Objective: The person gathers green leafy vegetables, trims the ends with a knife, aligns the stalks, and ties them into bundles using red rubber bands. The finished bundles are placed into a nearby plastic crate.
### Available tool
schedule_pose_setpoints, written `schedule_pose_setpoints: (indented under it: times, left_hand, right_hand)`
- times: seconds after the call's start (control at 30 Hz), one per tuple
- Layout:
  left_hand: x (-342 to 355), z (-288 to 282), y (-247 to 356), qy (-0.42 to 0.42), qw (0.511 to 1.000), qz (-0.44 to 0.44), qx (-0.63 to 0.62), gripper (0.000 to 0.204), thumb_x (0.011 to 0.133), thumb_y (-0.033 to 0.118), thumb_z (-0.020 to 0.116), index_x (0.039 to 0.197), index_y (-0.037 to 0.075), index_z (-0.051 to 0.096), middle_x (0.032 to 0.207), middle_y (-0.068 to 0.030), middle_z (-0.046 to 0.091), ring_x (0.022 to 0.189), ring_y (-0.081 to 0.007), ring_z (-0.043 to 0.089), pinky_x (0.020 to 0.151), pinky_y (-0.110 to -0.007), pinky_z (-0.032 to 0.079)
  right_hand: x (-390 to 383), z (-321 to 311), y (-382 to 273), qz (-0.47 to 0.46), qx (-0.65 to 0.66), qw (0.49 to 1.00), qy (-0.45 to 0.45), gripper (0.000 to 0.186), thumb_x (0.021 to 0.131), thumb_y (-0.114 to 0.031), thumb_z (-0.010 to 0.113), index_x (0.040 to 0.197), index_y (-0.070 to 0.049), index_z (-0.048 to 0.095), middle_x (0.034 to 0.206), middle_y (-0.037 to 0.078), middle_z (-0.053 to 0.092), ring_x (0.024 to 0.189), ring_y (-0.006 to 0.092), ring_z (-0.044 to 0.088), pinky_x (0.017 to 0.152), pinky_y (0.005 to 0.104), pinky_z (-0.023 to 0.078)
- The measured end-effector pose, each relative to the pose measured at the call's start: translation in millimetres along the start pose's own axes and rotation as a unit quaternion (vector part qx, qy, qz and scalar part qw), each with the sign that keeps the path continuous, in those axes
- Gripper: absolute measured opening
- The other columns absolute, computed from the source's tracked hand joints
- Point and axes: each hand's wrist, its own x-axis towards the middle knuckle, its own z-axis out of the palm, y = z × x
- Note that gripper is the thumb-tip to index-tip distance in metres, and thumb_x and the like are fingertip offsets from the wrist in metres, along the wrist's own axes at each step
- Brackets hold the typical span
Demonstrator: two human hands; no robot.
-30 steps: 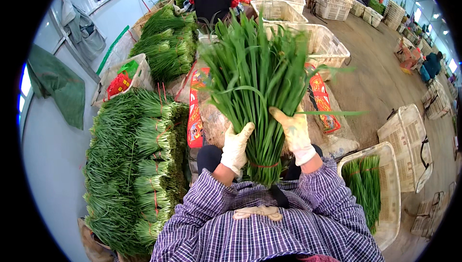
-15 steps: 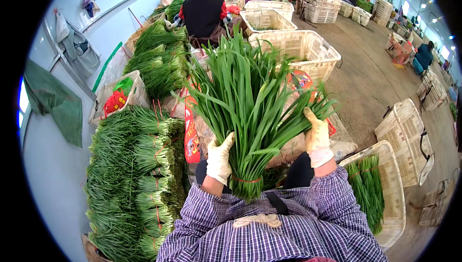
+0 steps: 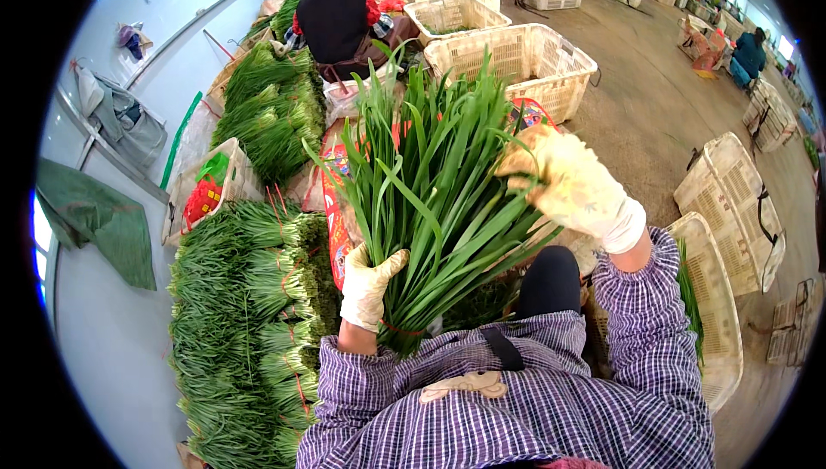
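Note:
A big bunch of garlic chives (image 3: pixel 439 185) stands in front of my body, its leaves fanning upward and a red band round its lower end. My gloved left hand (image 3: pixel 370 288) is closed on the bunch's lower left side, thumb across the leaves. At the upper right of the bunch, my gloved right hand (image 3: pixel 568 181) is curled over leaf tips; its fingers are partly hidden and slightly blurred. On my left lie stacked banded chive bundles (image 3: pixel 284 288). Both gloves are pale and stained.
Cream plastic crates (image 3: pixel 525 64) stand ahead. Another crate (image 3: pixel 718 314) at my right holds chives. A crate with red and green bags (image 3: pixel 206 194) sits by the left wall. A person in a dark vest (image 3: pixel 340 26) sits ahead, beside more chives (image 3: pixel 271 103).
My right hand has risen and moved inward from the right-hand leaves to the upper right of the bunch. The bunch has shifted slightly left with my left hand; the view has turned a little.

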Motion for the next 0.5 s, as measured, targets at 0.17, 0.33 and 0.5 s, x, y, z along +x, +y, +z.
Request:
schedule_pose_setpoints:
  times: [0.17,0.33,0.5]
  left_hand:
    - [-6.4,4.1,2.7,-0.005,1.0,-0.006,0.026,0.034,0.075,0.005,0.075,0.107,-0.001,0.063,0.095,-0.0061,0.068,0.081,-0.0132,0.063,0.076,-0.026,0.051]
    - [-6.9,6.1,0.9,-0.003,0.999,-0.023,0.036,0.033,0.074,0.005,0.076,0.105,-0.001,0.064,0.093,-0.006,0.068,0.076,-0.0127,0.063,0.073,-0.026,0.052]
    - [-5.1,5.1,-7.8,-0.005,1.0,-0.016,-0.019,0.034,0.076,0.004,0.075,0.107,-0.001,0.062,0.094,-0.0057,0.067,0.078,-0.0127,0.063,0.073,-0.026,0.052]
  right_hand:
    - [-19.2,18.2,2.8,-0.124,0.028,0.991,0.035,0.023,0.077,-0.02,0.061,0.097,-0.011,0.064,0.1,0.006,0.059,0.099,0.0289,0.053,0.083,0.037,0.045]
    - [-28.3,49.6,15.2,-0.079,0.161,0.983,0.027,0.021,0.078,-0.017,0.058,0.097,-0.01,0.065,0.097,0.006,0.06,0.092,0.0257,0.057,0.082,0.0342,0.045]
    - [-26.5,15.1,16.2,0.132,0.498,0.839,0.174,0.019,0.084,-0.009,0.056,0.095,-0.001,0.068,0.091,0.01,0.069,0.082,0.0204,0.065,0.08,0.0294,0.05]
